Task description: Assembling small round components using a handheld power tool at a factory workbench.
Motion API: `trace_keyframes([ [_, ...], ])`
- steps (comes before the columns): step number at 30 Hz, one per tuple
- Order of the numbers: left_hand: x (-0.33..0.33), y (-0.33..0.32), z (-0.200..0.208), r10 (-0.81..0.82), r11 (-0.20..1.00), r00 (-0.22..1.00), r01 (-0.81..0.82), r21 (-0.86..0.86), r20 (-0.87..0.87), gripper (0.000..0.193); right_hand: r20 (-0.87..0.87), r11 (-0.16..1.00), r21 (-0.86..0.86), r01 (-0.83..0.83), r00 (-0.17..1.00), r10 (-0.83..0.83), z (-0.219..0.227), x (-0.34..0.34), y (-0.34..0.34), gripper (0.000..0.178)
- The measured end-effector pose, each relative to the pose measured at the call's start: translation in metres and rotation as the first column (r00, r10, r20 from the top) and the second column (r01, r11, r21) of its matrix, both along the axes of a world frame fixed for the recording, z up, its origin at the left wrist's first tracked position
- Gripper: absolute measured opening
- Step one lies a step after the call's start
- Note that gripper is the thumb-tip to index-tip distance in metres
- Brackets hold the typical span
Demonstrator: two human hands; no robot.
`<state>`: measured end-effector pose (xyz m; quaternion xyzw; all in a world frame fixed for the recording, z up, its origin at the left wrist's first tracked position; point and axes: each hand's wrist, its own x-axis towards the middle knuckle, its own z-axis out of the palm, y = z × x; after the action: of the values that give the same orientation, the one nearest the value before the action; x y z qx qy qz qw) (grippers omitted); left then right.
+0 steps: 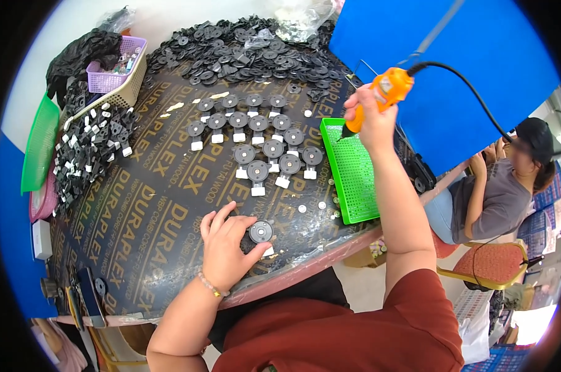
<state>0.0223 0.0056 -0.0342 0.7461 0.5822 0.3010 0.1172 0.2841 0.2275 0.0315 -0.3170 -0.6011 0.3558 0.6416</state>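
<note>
At the near table edge my left hand (pixel 226 248) steadies a black round part (pixel 260 231) between thumb and index finger, its other fingers spread. A white tab pokes out under the thumb. My right hand (pixel 374 124) is raised at the right, wrapped round an orange electric screwdriver (pixel 390 88) whose bit points down over the green basket tray (pixel 350 212). Ahead of my left hand stand rows of similar black disc parts (pixel 273 149) with white tabs. A few small round pieces (pixel 302 209) lie between them and the tray.
Loose black discs (pixel 231 53) are heaped at the back. At the left lie a pile of black-and-white parts (pixel 94 139), a purple basket (pixel 106 80) and a green basket (pixel 40 149). A black cable (pixel 472 87) hangs from the screwdriver. A co-worker (pixel 491 186) sits at the right.
</note>
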Motion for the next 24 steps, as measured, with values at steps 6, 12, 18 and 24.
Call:
trace_keyframes([
  [6, -0.002, -0.001, -0.001, -0.006, 1.0, 1.0, 0.006, 0.003, 0.01, 0.044, -0.205, 0.93, 0.13, -0.344, 0.908, 0.364, 0.031, -0.029, -0.07, 0.039],
  [12, -0.004, 0.0, -0.003, -0.009, 1.0, 1.0, 0.009, 0.024, 0.015, 0.049, -0.172, 0.6, -0.064, -0.798, 0.601, 0.781, 0.012, -0.078, -0.14, 0.041],
  [18, -0.005, -0.001, -0.003, -0.037, 0.999, 0.999, 0.037, 0.009, 0.007, 0.048, -0.184, 0.585, -0.115, -0.803, 0.595, 0.782, 0.003, -0.091, -0.143, 0.034],
  [24, -0.005, -0.001, -0.006, -0.04, 0.999, 0.999, 0.04, 0.016, 0.0, 0.048, -0.16, 0.586, -0.103, -0.803, 0.595, 0.787, 0.001, -0.093, -0.145, 0.034],
])
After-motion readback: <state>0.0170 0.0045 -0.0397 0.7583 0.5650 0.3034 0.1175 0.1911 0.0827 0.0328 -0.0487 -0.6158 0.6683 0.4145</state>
